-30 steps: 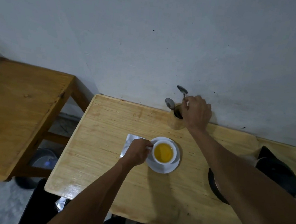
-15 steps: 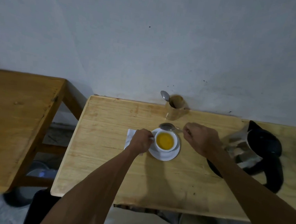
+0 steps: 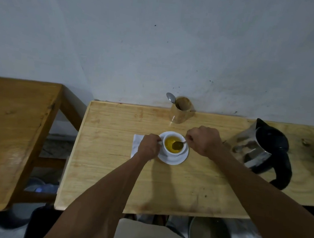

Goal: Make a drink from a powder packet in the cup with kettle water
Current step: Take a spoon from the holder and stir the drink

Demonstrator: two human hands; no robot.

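**Stirring the cup: keep it pinned and keep the spoon low**

You had the white cup (image 3: 173, 146) on its saucer (image 3: 175, 160), set toward the middle of the desk (image 3: 109, 171), somewhat nearer the back edge than the front. Your left hand (image 3: 149, 146) was closed at the cup's left side, apparently pinching the handle, though the handle itself was hidden. Your right hand (image 3: 204, 140) was curled shut around the stem of a spoon (image 3: 178, 145), whose bowl sat in the yellow liquid.

To my eye this was the stir, with powder and water already in. That bracing grip was right: a light cup on a loose saucer will skate. You would have done best with small circles, bowl kept under the surface and off the rim, since the liquid looked fairly high and could slop onto the saucer. Scraping the bottom would lift any settled powder.

The white packet (image 3: 137, 143) lay flat under your left wrist, just left of the saucer. The kettle (image 3: 264, 150) stood near the right edge, close to your right forearm, so a wide elbow risked knocking it. The wooden holder (image 3: 181, 109) with another spoon sat at the back edge.
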